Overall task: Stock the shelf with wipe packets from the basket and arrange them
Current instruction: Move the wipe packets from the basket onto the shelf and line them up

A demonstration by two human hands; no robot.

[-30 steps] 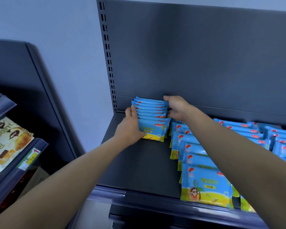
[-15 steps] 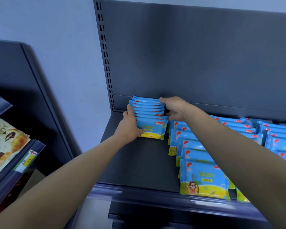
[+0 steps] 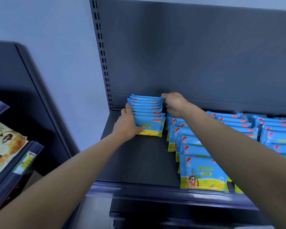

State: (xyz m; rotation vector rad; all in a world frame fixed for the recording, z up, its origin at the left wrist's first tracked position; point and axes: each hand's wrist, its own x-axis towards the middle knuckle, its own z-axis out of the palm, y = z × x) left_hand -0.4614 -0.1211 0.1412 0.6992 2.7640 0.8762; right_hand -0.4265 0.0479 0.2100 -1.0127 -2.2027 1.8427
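Observation:
A short row of several blue and yellow wipe packets (image 3: 149,113) stands upright at the back left of the dark shelf (image 3: 139,162). My left hand (image 3: 128,125) presses against the row's left side, thumb on the front packet. My right hand (image 3: 173,104) grips the row's right end near the back panel. Both hands squeeze the row between them. A second, longer row of packets (image 3: 193,156) runs toward the shelf's front edge, just right of the first. More rows (image 3: 257,128) fill the right side. The basket is out of view.
The shelf's back panel (image 3: 188,55) and perforated upright (image 3: 102,55) rise behind the packets. A neighbouring shelf (image 3: 23,162) at the left holds a snack bag (image 3: 5,144) behind a yellow price tag. A lower shelf edge (image 3: 172,192) lies in front.
The row between my hands has shifted slightly left and back against the panel. My hands stay pressed on its two ends.

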